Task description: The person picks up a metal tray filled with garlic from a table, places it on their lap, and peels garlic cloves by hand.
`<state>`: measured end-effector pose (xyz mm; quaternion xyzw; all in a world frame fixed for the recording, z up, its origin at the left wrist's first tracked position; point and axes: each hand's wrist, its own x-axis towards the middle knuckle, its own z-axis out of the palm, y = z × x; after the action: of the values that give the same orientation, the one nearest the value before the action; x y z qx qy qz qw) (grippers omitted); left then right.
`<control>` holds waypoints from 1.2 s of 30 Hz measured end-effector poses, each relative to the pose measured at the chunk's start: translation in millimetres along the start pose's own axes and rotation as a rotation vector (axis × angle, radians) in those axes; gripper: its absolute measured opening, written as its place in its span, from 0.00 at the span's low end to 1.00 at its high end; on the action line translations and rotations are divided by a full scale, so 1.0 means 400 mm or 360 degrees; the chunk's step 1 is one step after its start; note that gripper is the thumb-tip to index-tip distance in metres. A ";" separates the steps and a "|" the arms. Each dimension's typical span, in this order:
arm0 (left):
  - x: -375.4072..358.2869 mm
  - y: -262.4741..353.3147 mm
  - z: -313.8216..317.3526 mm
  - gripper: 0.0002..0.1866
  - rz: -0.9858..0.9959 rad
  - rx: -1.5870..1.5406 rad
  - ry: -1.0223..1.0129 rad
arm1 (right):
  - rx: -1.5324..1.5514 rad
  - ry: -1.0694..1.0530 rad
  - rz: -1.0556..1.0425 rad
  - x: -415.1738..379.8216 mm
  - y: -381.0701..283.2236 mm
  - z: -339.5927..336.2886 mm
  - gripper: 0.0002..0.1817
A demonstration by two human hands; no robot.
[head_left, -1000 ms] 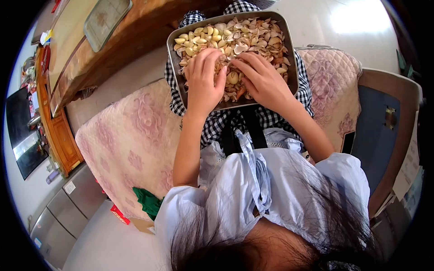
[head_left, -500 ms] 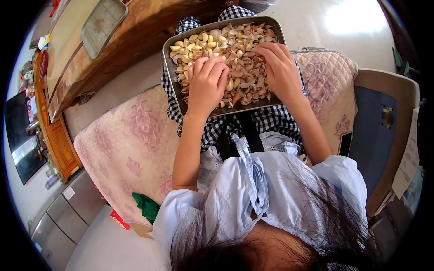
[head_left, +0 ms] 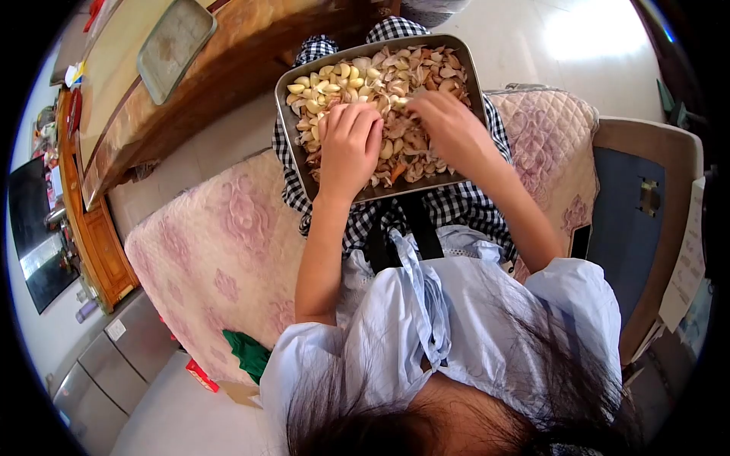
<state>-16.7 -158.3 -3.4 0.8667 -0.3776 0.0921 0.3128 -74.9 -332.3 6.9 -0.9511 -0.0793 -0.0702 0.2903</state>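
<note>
A metal tray [head_left: 477, 106] rests across the lap, tilted slightly. Peeled garlic cloves [head_left: 323, 82] lie mostly in its upper left, while loose garlic skins and unpeeled cloves [head_left: 422, 61] cover the rest. My left hand [head_left: 348, 140] is over the tray's left half, its fingers curled closed with the tips hidden; whatever they grip does not show. Close by on its right, my right hand [head_left: 455, 133] hangs low over the skins, fingers bent and smeared by motion. I cannot make out whether it holds anything.
A quilted, flower-patterned cover [head_left: 213, 235] lies under the seated body. Beside it are a phone [head_left: 579, 243] on the right, a blue-backed chair [head_left: 627, 220] and a green cloth [head_left: 247, 355]. Another tray [head_left: 175, 49] sits on the wooden table [head_left: 125, 121] at upper left.
My right hand has moved left across the tray, from its right side to near my left hand. My left hand has kept its curled pose with little movement.
</note>
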 end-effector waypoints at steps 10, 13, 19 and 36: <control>0.000 -0.001 0.004 0.03 -0.0004 -0.0013 0.0006 | -0.0401 0.0281 -0.0036 0.012 0.041 -0.042 0.19; 0.001 0.001 0.003 0.03 -0.0015 -0.0019 0.0010 | -0.0433 0.0128 -0.0099 0.025 0.046 -0.054 0.17; -0.003 0.000 0.004 0.03 -0.0016 -0.0056 0.0038 | -0.0427 0.0036 -0.0065 0.035 0.053 -0.036 0.15; -0.007 0.000 0.002 0.03 -0.0030 -0.0079 0.0063 | -0.0224 0.0183 -0.0070 0.031 0.075 -0.040 0.18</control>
<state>-18.7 -157.1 -5.1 0.8601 -0.3655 0.0968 0.3424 -58.3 -364.4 6.1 -0.9615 -0.0783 -0.1366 0.2251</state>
